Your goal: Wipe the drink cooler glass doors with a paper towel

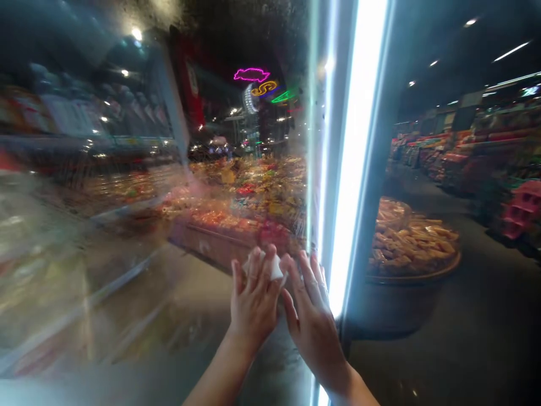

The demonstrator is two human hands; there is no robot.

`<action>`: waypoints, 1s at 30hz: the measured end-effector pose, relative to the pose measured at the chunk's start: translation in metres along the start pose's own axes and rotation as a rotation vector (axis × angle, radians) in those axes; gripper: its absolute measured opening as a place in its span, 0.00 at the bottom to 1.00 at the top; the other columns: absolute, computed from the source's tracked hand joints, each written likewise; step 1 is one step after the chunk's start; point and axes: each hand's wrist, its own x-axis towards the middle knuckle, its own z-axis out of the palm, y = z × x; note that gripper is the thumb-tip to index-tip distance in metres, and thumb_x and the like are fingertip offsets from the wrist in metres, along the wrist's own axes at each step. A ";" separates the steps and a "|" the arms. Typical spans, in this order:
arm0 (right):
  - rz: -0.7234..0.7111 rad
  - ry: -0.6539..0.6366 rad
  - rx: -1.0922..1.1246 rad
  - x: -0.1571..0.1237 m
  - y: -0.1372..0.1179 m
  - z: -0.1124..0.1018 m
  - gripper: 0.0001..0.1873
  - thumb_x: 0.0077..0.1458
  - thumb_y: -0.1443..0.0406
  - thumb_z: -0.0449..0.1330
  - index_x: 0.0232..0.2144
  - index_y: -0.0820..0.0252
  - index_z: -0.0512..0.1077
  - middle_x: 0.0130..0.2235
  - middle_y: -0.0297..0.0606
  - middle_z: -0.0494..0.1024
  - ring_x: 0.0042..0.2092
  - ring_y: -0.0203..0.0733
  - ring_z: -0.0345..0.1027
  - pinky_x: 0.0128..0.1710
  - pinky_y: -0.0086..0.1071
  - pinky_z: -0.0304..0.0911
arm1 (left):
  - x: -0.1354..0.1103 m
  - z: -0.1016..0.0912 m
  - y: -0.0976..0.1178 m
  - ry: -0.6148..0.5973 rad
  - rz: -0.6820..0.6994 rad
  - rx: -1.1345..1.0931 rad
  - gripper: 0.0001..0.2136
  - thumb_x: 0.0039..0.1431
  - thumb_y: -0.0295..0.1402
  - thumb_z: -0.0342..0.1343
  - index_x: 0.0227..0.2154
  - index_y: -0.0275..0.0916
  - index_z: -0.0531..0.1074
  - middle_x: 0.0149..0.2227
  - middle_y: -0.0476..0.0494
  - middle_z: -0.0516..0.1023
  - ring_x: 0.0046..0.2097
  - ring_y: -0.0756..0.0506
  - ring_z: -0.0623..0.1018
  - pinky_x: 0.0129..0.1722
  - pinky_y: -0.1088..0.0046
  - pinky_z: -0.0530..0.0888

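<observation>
Low in the middle of the head view, my left hand (255,299) lies flat toward a glass pane (203,332), fingers stretched and spread. Under its fingertips is a crumpled white cloth or tissue (276,268), partly covered by the fingers. Close on the right, my right hand (315,321) is also open, with straight fingers and the thumb held out. Its index fingertip is near the cloth's edge; whether it touches the cloth I cannot tell. Its fingers reach the strip beside a bright vertical light tube (357,146).
Blurred heaps of wrapped goods (249,192) show in the glass, perhaps as a reflection. Right of the tube, a round tub (406,304) is piled with packets. Stocked shelves (456,152) line the aisle behind it. Neon shapes (252,74) glow above.
</observation>
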 end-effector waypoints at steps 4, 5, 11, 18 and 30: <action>-0.091 -0.020 -0.026 -0.018 -0.014 0.018 0.36 0.67 0.71 0.53 0.73 0.59 0.49 0.74 0.46 0.50 0.74 0.61 0.42 0.70 0.63 0.49 | -0.059 -0.009 -0.024 -0.015 0.045 0.002 0.30 0.66 0.29 0.48 0.70 0.43 0.53 0.75 0.48 0.45 0.76 0.43 0.46 0.75 0.51 0.37; -0.112 -0.024 -0.029 -0.019 -0.019 0.021 0.36 0.67 0.71 0.54 0.73 0.58 0.49 0.74 0.45 0.49 0.74 0.61 0.41 0.70 0.63 0.46 | -0.064 -0.017 -0.040 -0.014 0.007 0.019 0.30 0.66 0.29 0.48 0.70 0.45 0.52 0.75 0.49 0.44 0.76 0.42 0.44 0.74 0.50 0.36; -0.111 -0.022 0.040 0.004 -0.059 0.036 0.40 0.66 0.64 0.61 0.73 0.50 0.47 0.75 0.40 0.44 0.75 0.61 0.37 0.71 0.65 0.40 | -0.066 -0.061 -0.121 0.072 -0.388 0.131 0.37 0.64 0.28 0.51 0.72 0.45 0.43 0.76 0.44 0.32 0.76 0.37 0.34 0.72 0.44 0.30; -0.168 -0.034 0.089 -0.035 -0.095 0.075 0.38 0.67 0.63 0.59 0.73 0.48 0.48 0.75 0.38 0.45 0.75 0.57 0.37 0.72 0.63 0.37 | -0.182 -0.061 -0.138 0.098 -0.488 0.207 0.36 0.65 0.24 0.47 0.72 0.50 0.43 0.76 0.50 0.36 0.76 0.46 0.38 0.74 0.55 0.34; -0.329 -0.019 0.172 -0.063 -0.182 0.144 0.33 0.70 0.63 0.55 0.72 0.50 0.50 0.74 0.34 0.48 0.75 0.46 0.37 0.74 0.51 0.31 | -0.250 -0.094 -0.244 0.350 -0.908 0.238 0.30 0.70 0.31 0.41 0.73 0.47 0.41 0.75 0.33 0.45 0.75 0.38 0.42 0.72 0.38 0.43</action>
